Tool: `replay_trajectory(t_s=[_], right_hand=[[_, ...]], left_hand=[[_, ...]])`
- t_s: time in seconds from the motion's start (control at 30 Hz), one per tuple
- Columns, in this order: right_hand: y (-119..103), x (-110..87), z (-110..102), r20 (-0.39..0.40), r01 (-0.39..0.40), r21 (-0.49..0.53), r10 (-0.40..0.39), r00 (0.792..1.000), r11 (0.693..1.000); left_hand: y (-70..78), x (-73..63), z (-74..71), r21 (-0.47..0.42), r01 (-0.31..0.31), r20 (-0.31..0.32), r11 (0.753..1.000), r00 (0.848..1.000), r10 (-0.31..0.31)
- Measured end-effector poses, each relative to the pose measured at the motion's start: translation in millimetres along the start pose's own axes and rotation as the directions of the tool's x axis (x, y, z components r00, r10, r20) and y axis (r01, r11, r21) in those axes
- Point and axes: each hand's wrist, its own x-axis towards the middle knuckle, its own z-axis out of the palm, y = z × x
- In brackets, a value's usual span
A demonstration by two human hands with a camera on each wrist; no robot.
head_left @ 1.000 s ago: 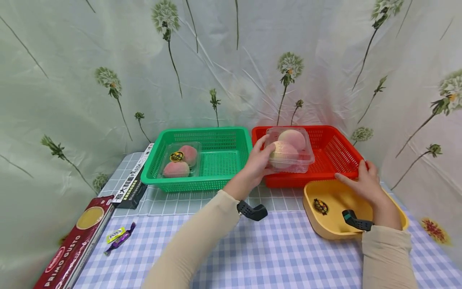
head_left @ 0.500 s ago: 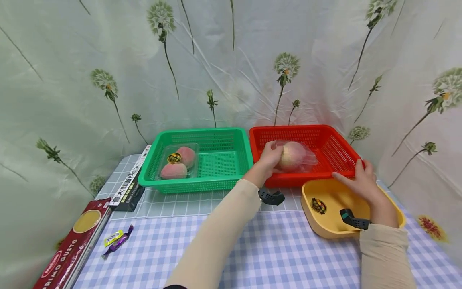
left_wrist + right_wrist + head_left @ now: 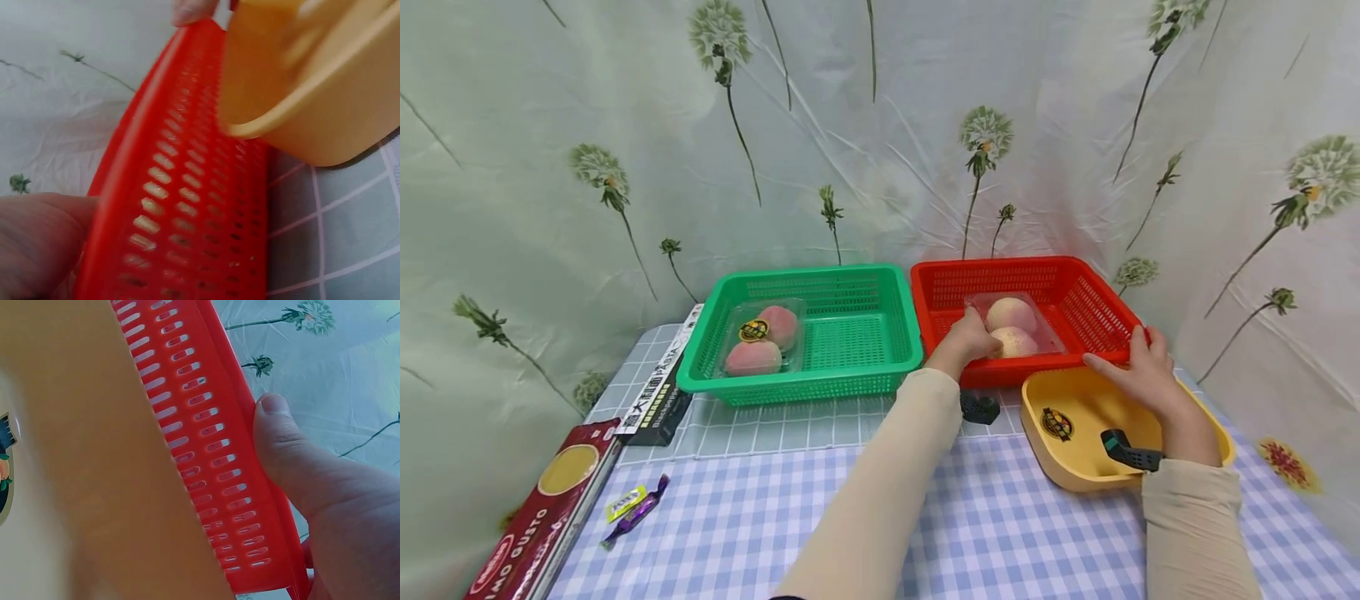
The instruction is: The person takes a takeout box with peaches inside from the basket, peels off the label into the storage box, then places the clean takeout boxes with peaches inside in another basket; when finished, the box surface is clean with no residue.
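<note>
In the head view, a clear plastic box of peaches (image 3: 1012, 315) sits low inside the red basket (image 3: 1078, 360), at its left end. My left hand (image 3: 972, 337) reaches over the basket's front rim and holds the box by its left side; the fingertips are partly hidden. In the left wrist view, part of the left hand (image 3: 40, 244) shows behind the red rim. My right hand (image 3: 1142, 379) grips the basket's front right corner, with the thumb along the rim in the right wrist view.
A green basket (image 3: 820, 382) with another peach box (image 3: 760, 342) stands to the left. The yellow bin (image 3: 1063, 467) sits below my right hand. Pasta boxes (image 3: 553, 492) line the left edge, beside two small wrapped candies (image 3: 636, 510).
My left hand has moved right and down, bringing the peach box from above the red basket's rim to low inside it. The right hand keeps its grip on the basket corner.
</note>
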Motion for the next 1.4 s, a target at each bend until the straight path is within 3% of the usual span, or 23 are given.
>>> replay_trajectory(t_s=[0.07,0.17,0.27,0.47,0.6,0.67,0.77,0.83,0.9,1.03,1.1,1.13,1.2,1.27,1.37,1.4], right_hand=[[-0.2,1.0,0.3,-0.005,0.003,-0.006,-0.003,1.0,1.0],[-0.1,2.2,0.4,-0.012,0.005,-0.013,-0.005,1.0,1.0],[0.4,2.7,0.4,-0.016,-0.003,-0.014,0.003,1.0,1.0],[-0.7,1.7,2.2,-0.008,-0.023,-0.002,0.023,1.0,1.0],[-1.8,1.6,2.8,-0.009,-0.021,0.0,0.021,1.0,1.0],[-2.4,1.9,2.5,-0.007,-0.016,-0.002,0.016,1.0,1.0],[-2.5,2.4,1.8,-0.005,-0.013,-0.004,0.013,1.0,1.0],[-2.0,2.4,1.5,-0.01,-0.013,-0.009,0.013,1.0,1.0],[-1.0,2.6,1.6,-0.015,-0.01,-0.011,0.01,1.0,1.0],[-0.7,2.4,2.4,-0.016,-0.006,-0.015,0.005,1.0,1.0],[-0.9,2.3,2.5,-0.01,-0.004,-0.019,0.004,1.0,1.0],[-1.3,1.9,2.4,-0.006,-0.007,-0.02,0.006,1.0,1.0],[-1.5,1.6,1.2,-0.003,-0.01,-0.025,0.01,1.0,1.0],[-1.4,1.5,-0.3,-0.003,-0.009,-0.027,0.009,1.0,1.0],[-1.7,1.1,-1.0,-0.002,-0.009,-0.026,0.009,1.0,1.0],[-1.7,1.0,-1.0,-0.003,-0.011,-0.026,0.011,1.0,1.0]], left_hand=[[1.8,-3.3,2.8,0.12,-0.01,-0.01,0.993,1.0,0.012],[3.8,-6.5,5.2,0.219,-0.037,-0.019,0.975,0.999,0.043],[4.1,-7.1,5.5,0.236,-0.076,0.0,0.969,0.997,0.078],[-0.3,-2.8,4.8,0.212,-0.145,0.102,0.967,0.987,0.126],[-0.6,3.4,5.3,0.268,-0.192,0.072,0.944,0.981,0.179],[-0.2,6.2,5.7,0.329,-0.227,0.028,0.917,0.972,0.231],[-0.1,7.1,6.8,0.395,-0.282,-0.056,0.874,0.943,0.329],[-0.4,4.1,8.2,0.409,-0.323,-0.113,0.854,0.91,0.398],[-2.0,-1.6,9.2,0.415,-0.373,-0.174,0.83,0.863,0.474],[-11.8,-15.3,10.1,0.439,-0.485,-0.253,0.756,0.741,0.622],[-19.6,-22.3,10.4,0.44,-0.525,-0.271,0.729,0.696,0.665],[-23.4,-26.4,10.4,0.429,-0.543,-0.272,0.722,0.685,0.676],[-30.2,-34.8,9.6,0.402,-0.566,-0.264,0.719,0.68,0.684],[-36.7,-44.1,7.4,0.36,-0.589,-0.244,0.723,0.689,0.682],[-45.8,-60.6,-0.2,0.282,-0.616,-0.183,0.736,0.718,0.671],[-48.7,-65.9,-3.6,0.261,-0.625,-0.164,0.736,0.722,0.672]])
